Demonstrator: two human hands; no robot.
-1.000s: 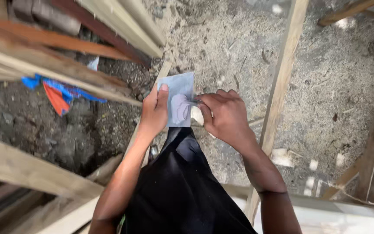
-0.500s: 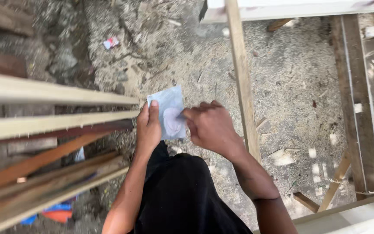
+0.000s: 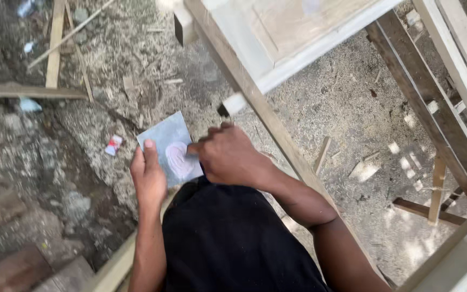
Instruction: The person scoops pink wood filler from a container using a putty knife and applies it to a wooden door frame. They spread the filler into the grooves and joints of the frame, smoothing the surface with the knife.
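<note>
My left hand (image 3: 148, 176) holds a small grey-blue square plate (image 3: 169, 146) by its lower left edge, thumb on top. A pale pink smear of paste (image 3: 178, 160) lies on the plate. My right hand (image 3: 228, 157) is closed around a small tool whose tip touches the paste; the tool itself is mostly hidden by my fingers. Both hands are in front of my black garment (image 3: 228, 238), above a sawdust-covered ground.
A long wooden batten (image 3: 266, 116) runs diagonally just right of my hands. A pale wooden panel (image 3: 293, 32) lies above it. Timber frame pieces (image 3: 439, 108) stand at right. Loose sticks (image 3: 55, 43) and small litter (image 3: 113, 145) lie on the ground at left.
The view has swung round: the stacked planks at left are gone from sight and the pale panel has come in at top. Both hands stay on the plate, right hand still working the paste.
</note>
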